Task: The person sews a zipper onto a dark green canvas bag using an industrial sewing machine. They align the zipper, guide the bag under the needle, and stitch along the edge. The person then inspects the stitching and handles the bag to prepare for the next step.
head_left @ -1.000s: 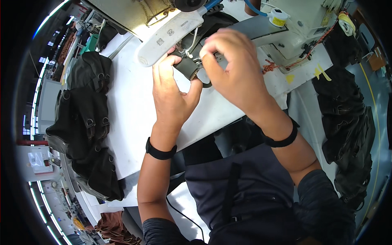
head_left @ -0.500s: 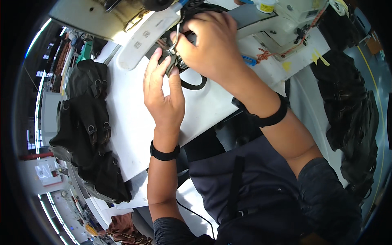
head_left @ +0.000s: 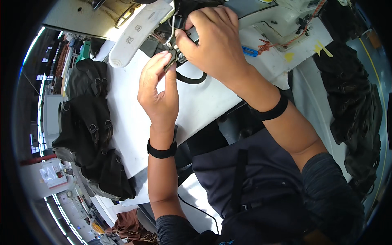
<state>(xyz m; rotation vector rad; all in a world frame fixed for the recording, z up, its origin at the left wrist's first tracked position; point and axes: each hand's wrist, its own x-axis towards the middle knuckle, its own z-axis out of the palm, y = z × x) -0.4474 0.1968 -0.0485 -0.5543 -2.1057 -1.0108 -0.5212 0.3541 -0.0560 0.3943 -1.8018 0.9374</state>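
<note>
As L hand (head_left: 158,96) pinches dk pc (head_left: 170,63) | wht tbl (head_left: 216,96), bags (head_left: 83,120) | tube lts (head_left: 53,216)

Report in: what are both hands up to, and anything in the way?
Left hand's grip: pinching small dark piece. Right hand's grip: just beyond it, hold unclear. Close by: white rounded bar, not between the hands.

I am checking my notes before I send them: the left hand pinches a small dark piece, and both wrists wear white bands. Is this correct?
Not quite: the bands are black, not white, as the head view shows. The left hand does pinch a small dark piece.
</note>
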